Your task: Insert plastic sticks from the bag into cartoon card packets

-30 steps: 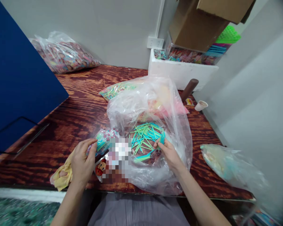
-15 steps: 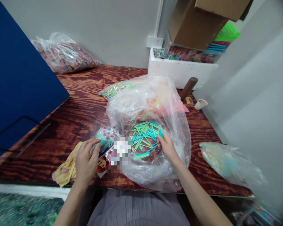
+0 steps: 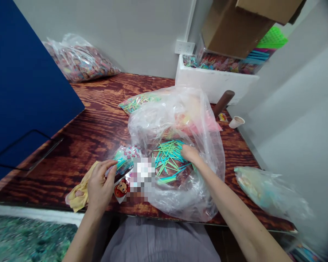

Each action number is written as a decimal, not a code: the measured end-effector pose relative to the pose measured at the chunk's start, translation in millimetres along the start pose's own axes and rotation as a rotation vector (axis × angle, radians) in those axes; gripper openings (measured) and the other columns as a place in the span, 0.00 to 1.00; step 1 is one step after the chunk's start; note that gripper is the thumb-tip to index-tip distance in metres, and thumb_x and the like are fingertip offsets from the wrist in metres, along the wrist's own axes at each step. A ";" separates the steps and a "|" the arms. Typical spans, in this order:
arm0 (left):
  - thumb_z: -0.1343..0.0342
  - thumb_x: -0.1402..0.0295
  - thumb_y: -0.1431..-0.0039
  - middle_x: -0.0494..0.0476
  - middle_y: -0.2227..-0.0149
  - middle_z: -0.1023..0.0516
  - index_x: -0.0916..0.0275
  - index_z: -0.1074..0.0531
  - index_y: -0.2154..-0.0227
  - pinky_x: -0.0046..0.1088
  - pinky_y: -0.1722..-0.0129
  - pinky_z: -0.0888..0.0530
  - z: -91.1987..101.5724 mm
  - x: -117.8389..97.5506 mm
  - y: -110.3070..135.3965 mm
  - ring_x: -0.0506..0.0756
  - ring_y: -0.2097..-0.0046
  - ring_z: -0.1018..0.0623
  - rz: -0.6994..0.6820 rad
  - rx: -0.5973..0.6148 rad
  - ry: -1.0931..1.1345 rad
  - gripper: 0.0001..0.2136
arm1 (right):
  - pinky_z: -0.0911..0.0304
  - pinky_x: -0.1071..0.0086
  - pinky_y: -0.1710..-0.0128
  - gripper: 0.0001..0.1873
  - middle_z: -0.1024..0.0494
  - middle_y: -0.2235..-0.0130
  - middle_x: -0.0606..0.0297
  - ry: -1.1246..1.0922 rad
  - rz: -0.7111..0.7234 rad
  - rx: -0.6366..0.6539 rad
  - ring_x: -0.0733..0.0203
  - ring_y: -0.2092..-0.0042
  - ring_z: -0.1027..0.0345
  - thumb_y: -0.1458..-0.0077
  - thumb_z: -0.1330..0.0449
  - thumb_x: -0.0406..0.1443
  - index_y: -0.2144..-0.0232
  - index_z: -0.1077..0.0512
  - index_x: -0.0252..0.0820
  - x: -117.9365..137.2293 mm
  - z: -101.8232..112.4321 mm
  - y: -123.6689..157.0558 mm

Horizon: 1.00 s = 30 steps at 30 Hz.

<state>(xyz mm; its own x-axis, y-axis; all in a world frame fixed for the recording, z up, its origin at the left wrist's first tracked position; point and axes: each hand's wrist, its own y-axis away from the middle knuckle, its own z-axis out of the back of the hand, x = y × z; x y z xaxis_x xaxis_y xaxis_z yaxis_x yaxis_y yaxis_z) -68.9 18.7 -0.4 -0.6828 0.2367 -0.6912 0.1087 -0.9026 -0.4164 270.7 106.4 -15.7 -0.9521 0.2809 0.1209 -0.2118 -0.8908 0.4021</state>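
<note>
A pile of thin green and blue plastic sticks (image 3: pixel 166 158) lies in a large clear plastic bag (image 3: pixel 180 203) with its mouth spread open. My right hand (image 3: pixel 190 153) is at the pile's right edge, fingers curled down around some sticks; its fingertips are hidden. To the left, my left hand (image 3: pixel 100 182) has its thumb and fingers bent around the near edge of a small printed plastic bag (image 3: pixel 131 151), which has blue sticks in it. Beside it lies a card with a red-haired cartoon figure (image 3: pixel 121 189). A blurred patch covers what is between the two bags.
A yellow cloth (image 3: pixel 79 191) lies left of my left hand. Behind are a bag of sticks (image 3: pixel 139 102), a white foam box (image 3: pixel 215 78), a brown cylinder (image 3: pixel 224 102) and a paper cup (image 3: pixel 236 122). Another plastic bag (image 3: pixel 262 185) lies right; a blue panel (image 3: pixel 30 87) stands left.
My right hand has moved slightly farther into the stick pile, its fingers now bent down and less visible. My left hand stays in place. The whole view has shifted a little.
</note>
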 end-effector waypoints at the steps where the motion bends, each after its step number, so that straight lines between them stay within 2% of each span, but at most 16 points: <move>1: 0.49 0.61 0.36 0.56 0.58 0.23 0.59 0.25 0.61 0.36 0.49 0.30 0.9 0.5 0.5 0.58 0.53 0.24 0.001 -0.005 0.006 0.10 | 0.34 0.62 0.54 0.17 0.21 0.51 0.42 0.003 0.001 0.007 0.44 0.47 0.27 0.39 0.48 0.31 0.55 0.23 0.34 -0.4 1.8 -0.1; 4: 0.48 0.62 0.36 0.56 0.58 0.23 0.59 0.25 0.61 0.35 0.49 0.30 2.7 2.2 2.6 0.57 0.53 0.25 -0.009 -0.004 0.028 0.10 | 0.34 0.62 0.53 0.17 0.22 0.49 0.42 -0.004 -0.007 0.011 0.44 0.46 0.28 0.38 0.48 0.34 0.53 0.24 0.34 1.0 4.4 1.3; 7: 0.48 0.62 0.36 0.57 0.58 0.23 0.60 0.25 0.61 0.35 0.50 0.30 3.3 3.8 4.7 0.57 0.53 0.24 -0.013 0.007 0.039 0.10 | 0.35 0.62 0.52 0.16 0.21 0.50 0.42 -0.045 -0.025 0.027 0.44 0.46 0.28 0.41 0.45 0.33 0.54 0.23 0.34 4.9 4.7 0.0; 12: 0.48 0.62 0.36 0.57 0.58 0.23 0.60 0.25 0.61 0.35 0.49 0.30 8.2 3.2 7.4 0.57 0.53 0.24 -0.025 -0.001 0.051 0.10 | 0.35 0.61 0.51 0.13 0.20 0.52 0.44 -0.238 -0.012 0.042 0.43 0.45 0.29 0.46 0.42 0.31 0.58 0.23 0.35 2.5 7.0 -7.4; 14: 0.48 0.62 0.36 0.56 0.57 0.23 0.60 0.24 0.60 0.36 0.48 0.30 12.6 3.3 8.3 0.57 0.52 0.24 -0.019 -0.012 0.038 0.10 | 0.33 0.61 0.54 0.11 0.19 0.56 0.47 -0.371 0.006 0.043 0.44 0.49 0.27 0.45 0.44 0.32 0.60 0.25 0.36 -3.5 8.2 -5.8; 16: 0.48 0.61 0.36 0.56 0.58 0.23 0.59 0.24 0.60 0.36 0.47 0.31 17.1 5.2 9.3 0.58 0.51 0.25 -0.002 -0.022 0.018 0.11 | 0.31 0.62 0.60 0.10 0.18 0.62 0.50 -0.534 0.035 0.068 0.48 0.57 0.23 0.42 0.47 0.33 0.63 0.27 0.37 -11.2 8.1 1.4; 20: 0.48 0.60 0.37 0.56 0.57 0.23 0.59 0.24 0.60 0.35 0.49 0.30 21.4 12.8 11.0 0.57 0.52 0.24 0.042 -0.023 0.004 0.11 | 0.29 0.67 0.70 0.11 0.20 0.67 0.56 -0.859 0.118 0.154 0.58 0.69 0.24 0.38 0.53 0.36 0.68 0.32 0.40 -24.7 -4.3 30.2; 23: 0.48 0.59 0.37 0.55 0.57 0.23 0.58 0.24 0.60 0.36 0.49 0.30 19.3 15.6 11.1 0.57 0.53 0.24 0.056 -0.014 0.005 0.11 | 0.30 0.70 0.74 0.09 0.23 0.72 0.64 -1.287 0.166 0.291 0.62 0.73 0.27 0.43 0.42 0.41 0.69 0.34 0.42 -26.6 -25.3 53.1; 26: 0.48 0.58 0.37 0.55 0.57 0.23 0.57 0.24 0.60 0.37 0.47 0.31 14.3 11.2 10.1 0.58 0.52 0.24 0.051 -0.004 0.002 0.11 | 0.31 0.72 0.74 0.16 0.25 0.74 0.70 -1.694 0.195 0.446 0.65 0.74 0.28 0.54 0.30 0.40 0.68 0.33 0.42 -21.7 -43.2 67.1; 28: 0.48 0.58 0.37 0.55 0.57 0.23 0.58 0.24 0.60 0.38 0.47 0.31 10.7 5.6 9.2 0.58 0.52 0.24 0.049 0.002 0.016 0.12 | 0.31 0.71 0.70 0.16 0.25 0.73 0.70 -1.750 0.239 0.437 0.65 0.72 0.28 0.55 0.29 0.39 0.67 0.31 0.42 -17.1 -47.7 71.0; 30: 0.48 0.59 0.36 0.56 0.56 0.23 0.59 0.24 0.60 0.37 0.47 0.30 7.6 0.0 8.6 0.58 0.52 0.24 0.043 0.010 0.041 0.12 | 0.32 0.70 0.66 0.15 0.24 0.72 0.70 -1.746 0.299 0.338 0.64 0.70 0.28 0.53 0.29 0.40 0.66 0.29 0.41 -13.3 -47.7 71.7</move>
<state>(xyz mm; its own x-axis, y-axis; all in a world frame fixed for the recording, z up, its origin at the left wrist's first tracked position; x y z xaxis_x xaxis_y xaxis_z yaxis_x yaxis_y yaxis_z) -73.5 8.2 0.5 -0.6474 0.2116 -0.7322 0.1298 -0.9160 -0.3795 257.7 21.7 -31.8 0.4074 0.3530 0.8423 0.1676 -0.9355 0.3110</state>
